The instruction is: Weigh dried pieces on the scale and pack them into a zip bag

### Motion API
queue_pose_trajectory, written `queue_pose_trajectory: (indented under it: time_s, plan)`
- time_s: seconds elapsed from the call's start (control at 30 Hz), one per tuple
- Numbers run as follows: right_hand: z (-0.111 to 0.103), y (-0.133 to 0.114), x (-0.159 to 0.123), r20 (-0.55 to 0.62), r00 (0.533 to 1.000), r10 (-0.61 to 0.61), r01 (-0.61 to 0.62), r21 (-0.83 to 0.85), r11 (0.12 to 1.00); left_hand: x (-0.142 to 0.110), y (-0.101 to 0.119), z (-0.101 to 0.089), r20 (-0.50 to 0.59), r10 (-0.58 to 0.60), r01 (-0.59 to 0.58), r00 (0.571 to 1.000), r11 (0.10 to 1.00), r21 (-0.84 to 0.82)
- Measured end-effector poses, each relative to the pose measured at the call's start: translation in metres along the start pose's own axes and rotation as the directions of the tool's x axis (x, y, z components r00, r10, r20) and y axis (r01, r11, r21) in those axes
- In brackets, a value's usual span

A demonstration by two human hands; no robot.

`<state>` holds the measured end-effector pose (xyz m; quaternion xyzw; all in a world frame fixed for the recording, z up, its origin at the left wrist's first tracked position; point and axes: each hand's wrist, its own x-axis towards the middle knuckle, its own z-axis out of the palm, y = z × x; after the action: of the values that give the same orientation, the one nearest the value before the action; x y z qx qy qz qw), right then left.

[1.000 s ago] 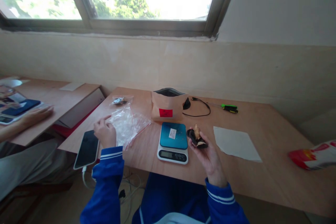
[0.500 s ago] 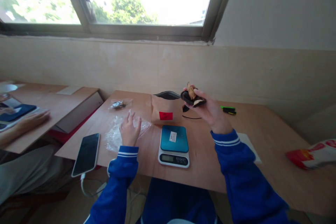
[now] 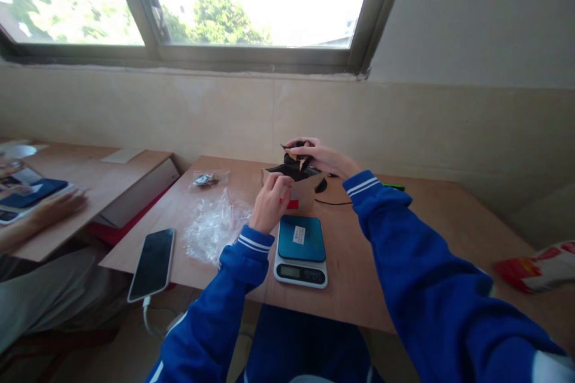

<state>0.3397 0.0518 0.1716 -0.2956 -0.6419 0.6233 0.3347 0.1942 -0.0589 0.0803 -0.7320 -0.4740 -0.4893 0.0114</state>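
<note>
Left hand: the left hand (image 3: 271,202) was at the near side of the kraft paper bag (image 3: 287,190), its fingers (image 3: 281,184) curled together; I could not tell whether they gripped the paper or only lay against it.

Right hand: the right hand (image 3: 326,157) reached across from the right, its fingertips (image 3: 294,144) together and clamped over a dark lump with tan flakes (image 3: 297,161).

Held thing: the dark lump sat at the black-lined bag mouth (image 3: 294,172), partly hidden by the fingers; I could not tell whether any of it was inside.

Bag: the bag stood upright on the wooden table (image 3: 350,293), with a red label (image 3: 292,204) on its front.

Just in front: a digital kitchen scale with a blue platform (image 3: 300,251) stood between the bag and the table's near edge, apart from both hands.

Left of the hands: a crumpled clear plastic bag (image 3: 215,227) lay near a small zip bag with dark contents (image 3: 206,179), and a smartphone (image 3: 151,264) lay by the edge.

Nearby: a co-worker's hand (image 3: 56,206) rested at the neighbouring desk, and a red-and-white snack packet (image 3: 534,266) lay at far right.
</note>
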Motion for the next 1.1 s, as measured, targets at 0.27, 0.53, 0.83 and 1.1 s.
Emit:
queue_pose_trajectory:
  time_s: [0.27,0.53,0.83,1.1]
  plan:
    - [-0.009,0.011,-0.002,0.206,0.904,-0.374,0.426,-0.382,0.820,0.002,-0.007,0.009,-0.102,0.043,-0.045,0.994,0.999,-0.016]
    - [-0.019,0.007,-0.001,0.328,0.890,-0.317,0.434,-0.396,0.810,0.000,-0.018,0.014,-0.099,0.056,-0.058,0.994,0.998,-0.016]
    - [-0.018,0.005,0.000,0.427,0.883,-0.194,0.419,-0.533,0.736,-0.007,-0.027,0.011,-0.127,0.039,-0.046,0.991,0.998,-0.052]
    - [-0.013,0.008,-0.001,0.325,0.912,-0.250,0.405,-0.616,0.676,-0.008,-0.028,0.002,-0.117,0.029,-0.034,0.993,0.998,-0.047]
